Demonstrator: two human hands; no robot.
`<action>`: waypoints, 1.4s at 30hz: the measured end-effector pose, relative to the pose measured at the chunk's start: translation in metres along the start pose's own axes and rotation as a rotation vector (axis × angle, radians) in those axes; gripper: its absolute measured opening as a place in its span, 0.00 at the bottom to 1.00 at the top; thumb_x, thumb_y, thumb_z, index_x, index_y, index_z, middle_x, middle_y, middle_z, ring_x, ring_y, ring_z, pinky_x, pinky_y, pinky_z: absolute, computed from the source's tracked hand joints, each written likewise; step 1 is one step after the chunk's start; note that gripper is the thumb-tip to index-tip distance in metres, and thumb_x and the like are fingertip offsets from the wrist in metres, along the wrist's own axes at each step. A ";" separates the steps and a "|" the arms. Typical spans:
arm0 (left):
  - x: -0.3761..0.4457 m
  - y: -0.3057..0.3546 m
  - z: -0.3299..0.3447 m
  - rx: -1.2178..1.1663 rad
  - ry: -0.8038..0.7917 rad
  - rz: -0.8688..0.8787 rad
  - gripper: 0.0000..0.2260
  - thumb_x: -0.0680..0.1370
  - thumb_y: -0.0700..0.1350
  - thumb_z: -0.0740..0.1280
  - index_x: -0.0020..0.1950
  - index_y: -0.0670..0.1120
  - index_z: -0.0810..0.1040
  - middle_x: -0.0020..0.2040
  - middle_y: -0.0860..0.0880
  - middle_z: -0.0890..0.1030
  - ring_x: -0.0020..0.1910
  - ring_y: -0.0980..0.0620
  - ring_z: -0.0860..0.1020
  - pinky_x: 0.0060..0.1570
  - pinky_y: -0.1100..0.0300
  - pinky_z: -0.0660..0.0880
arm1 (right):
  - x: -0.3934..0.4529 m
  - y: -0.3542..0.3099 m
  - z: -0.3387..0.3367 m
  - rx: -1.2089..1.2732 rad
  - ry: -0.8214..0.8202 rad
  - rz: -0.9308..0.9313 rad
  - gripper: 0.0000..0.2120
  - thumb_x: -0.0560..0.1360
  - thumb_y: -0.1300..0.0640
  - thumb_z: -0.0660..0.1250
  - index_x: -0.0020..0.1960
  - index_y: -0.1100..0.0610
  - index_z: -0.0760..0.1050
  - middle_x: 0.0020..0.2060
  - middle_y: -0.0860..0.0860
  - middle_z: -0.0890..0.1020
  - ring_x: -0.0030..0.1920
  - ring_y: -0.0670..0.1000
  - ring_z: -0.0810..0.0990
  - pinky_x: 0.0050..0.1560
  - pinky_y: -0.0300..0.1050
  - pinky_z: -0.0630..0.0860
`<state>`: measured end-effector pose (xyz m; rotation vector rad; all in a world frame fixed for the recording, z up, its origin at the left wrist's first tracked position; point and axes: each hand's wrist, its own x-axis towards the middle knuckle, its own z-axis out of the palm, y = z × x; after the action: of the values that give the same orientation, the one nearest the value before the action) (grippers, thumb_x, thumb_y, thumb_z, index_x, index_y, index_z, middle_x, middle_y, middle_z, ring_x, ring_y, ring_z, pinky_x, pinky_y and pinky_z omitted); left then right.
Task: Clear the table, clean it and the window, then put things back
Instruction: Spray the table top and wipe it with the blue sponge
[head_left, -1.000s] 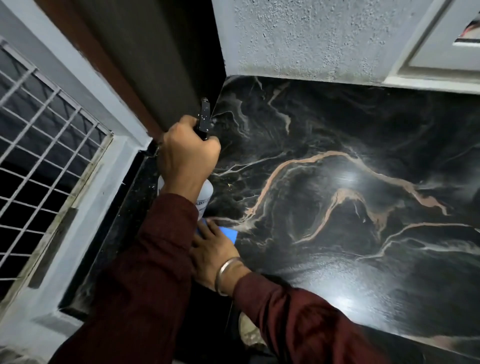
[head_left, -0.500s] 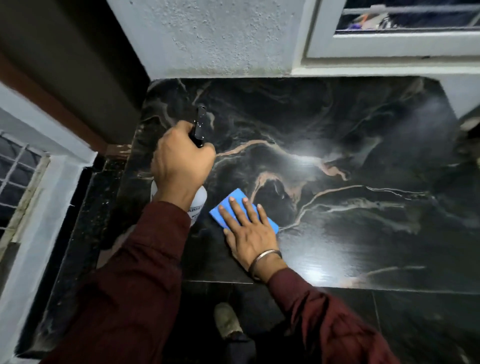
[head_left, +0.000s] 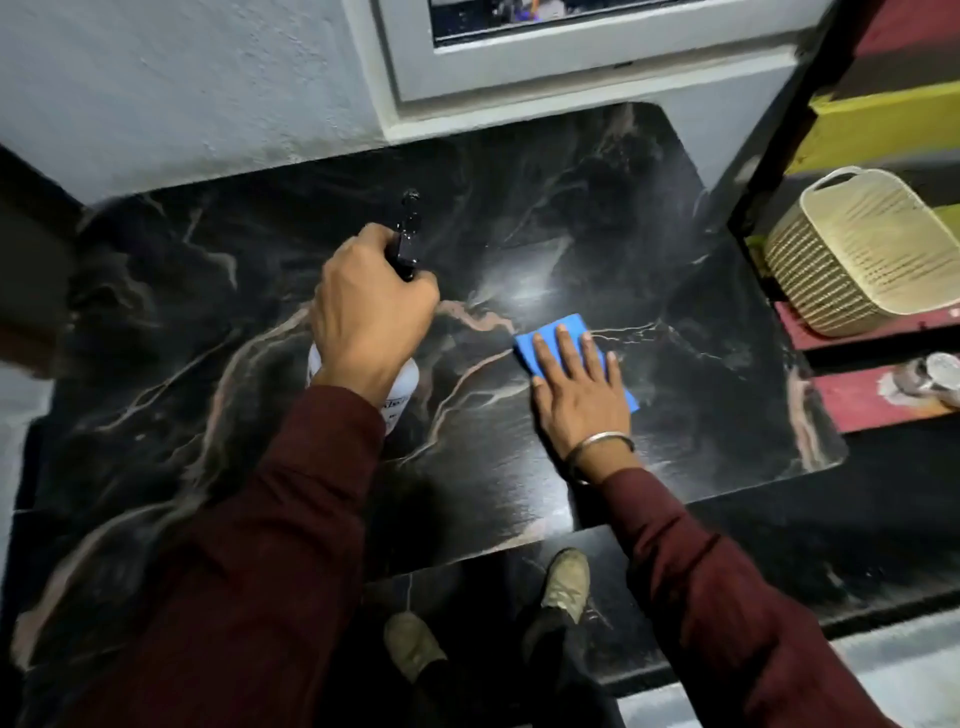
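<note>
Head view puts the black marble surface (head_left: 597, 249) right under you, bare of objects and shining where the light hits it, so you look to be in the cleaning stage. Your right hand (head_left: 579, 387) lies flat on the blue cloth (head_left: 558, 340), fingers (head_left: 563, 345) straight and spread, pressing it onto the stone near the middle of the surface. Your left hand (head_left: 371, 312) is wrapped tightly around the neck of the spray bottle (head_left: 400, 384), whose black nozzle (head_left: 408, 228) pokes up past your knuckles, pointing toward the back wall; the white body hangs below your palm. Whether the bottle rests on the surface or hangs just above it, you cannot tell from here.

Behind the surface sits the window frame (head_left: 571, 57), not yet being worked on. Off to your right, on a striped step, stands a cream basket (head_left: 857, 254), with a small shiny object near it too blurred to name.

Watch the cloth: it is small, and only your flat palm holds it, so a fast sweep could slide your hand off it or bunch it up, leaving streaks. The nozzle aims away from the cloth, so a squeeze now may wet the wall instead of the stone. Your shoes (head_left: 566, 577) stand close under the front edge.
</note>
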<state>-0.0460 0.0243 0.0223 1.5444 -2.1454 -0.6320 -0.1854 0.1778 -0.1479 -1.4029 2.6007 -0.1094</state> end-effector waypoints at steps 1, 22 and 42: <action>-0.001 0.008 0.007 -0.003 -0.008 0.012 0.06 0.73 0.48 0.65 0.49 0.50 0.75 0.47 0.48 0.79 0.45 0.47 0.73 0.43 0.55 0.66 | 0.002 0.018 -0.004 0.007 0.013 0.038 0.26 0.80 0.45 0.50 0.77 0.45 0.54 0.77 0.49 0.57 0.77 0.57 0.54 0.74 0.59 0.50; -0.024 0.087 0.031 -0.025 -0.122 0.176 0.05 0.72 0.48 0.65 0.46 0.52 0.73 0.45 0.49 0.79 0.43 0.46 0.73 0.43 0.54 0.68 | -0.071 0.079 -0.006 0.127 0.086 0.481 0.31 0.78 0.42 0.51 0.78 0.53 0.53 0.77 0.56 0.55 0.76 0.62 0.54 0.75 0.58 0.52; -0.011 -0.079 -0.110 0.039 0.077 0.009 0.03 0.72 0.48 0.65 0.43 0.52 0.72 0.44 0.49 0.80 0.45 0.45 0.76 0.42 0.55 0.68 | -0.115 -0.246 0.048 0.146 -0.110 -0.327 0.32 0.76 0.40 0.53 0.76 0.53 0.58 0.75 0.55 0.61 0.75 0.62 0.58 0.73 0.61 0.58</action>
<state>0.0809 -0.0005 0.0642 1.5532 -2.1181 -0.5223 0.0882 0.1392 -0.1435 -1.7130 2.2086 -0.2530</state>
